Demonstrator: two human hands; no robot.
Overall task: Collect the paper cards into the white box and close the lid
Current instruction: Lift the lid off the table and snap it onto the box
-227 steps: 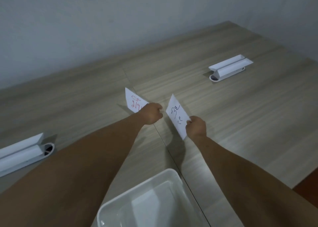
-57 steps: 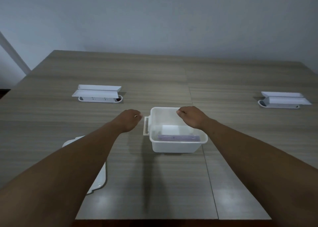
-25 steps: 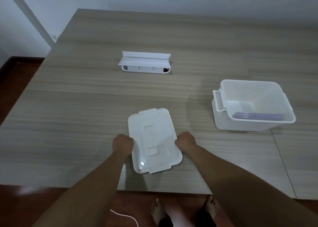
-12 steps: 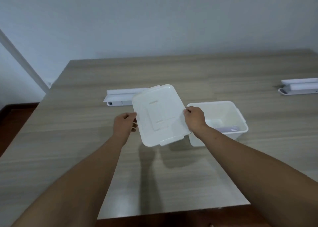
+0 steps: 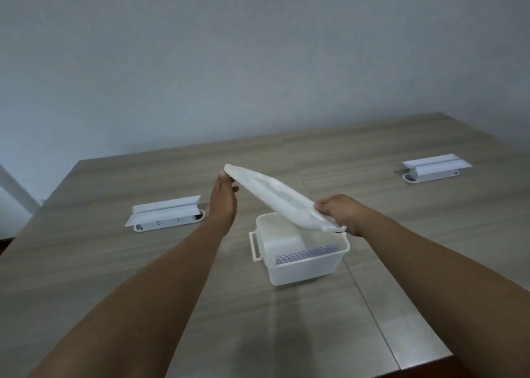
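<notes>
The white box (image 5: 304, 268) stands open on the wooden table, a handle on its left side. A stack of paper cards (image 5: 305, 255) lies inside it against the near wall. I hold the white lid (image 5: 275, 194) tilted in the air above the box, its left end high and its right end low, close to the box's right rim. My left hand (image 5: 223, 197) grips the raised left end. My right hand (image 5: 341, 212) grips the lowered right end.
Two white pop-up socket units are set into the table, one at the left (image 5: 165, 215) and one at the far right (image 5: 434, 167). A grey wall runs behind the table. The table's near edge (image 5: 424, 364) shows at the lower right.
The lid has moved right from beside the box to above its opening, and it has tipped, left end up. Both hands still hold it.
</notes>
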